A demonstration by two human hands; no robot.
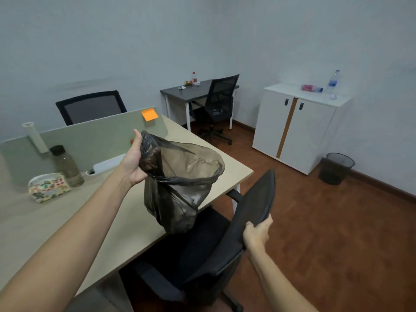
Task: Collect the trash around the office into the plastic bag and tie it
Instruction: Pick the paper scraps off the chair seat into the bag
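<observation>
My left hand (134,161) grips the bunched rim of a dark see-through plastic bag (180,188), which hangs open over the edge of the beige desk (56,221). My right hand (256,235) holds the top of the backrest of a black office chair (202,251) pushed under that desk. On the dark desk (180,93) at the back lie a red-capped bottle (194,77), a snack wrapper (188,82) and crumpled paper (182,87). An upright water bottle (333,82) and a lying pink-labelled bottle (311,88) sit on the white cabinet (299,127).
A black mesh bin (337,168) stands on the wooden floor right of the cabinet. A second black chair (216,106) sits at the dark desk. On the beige desk are a divider panel (90,140) with an orange note (149,114), a dark bottle (66,165) and a floral pouch (48,187).
</observation>
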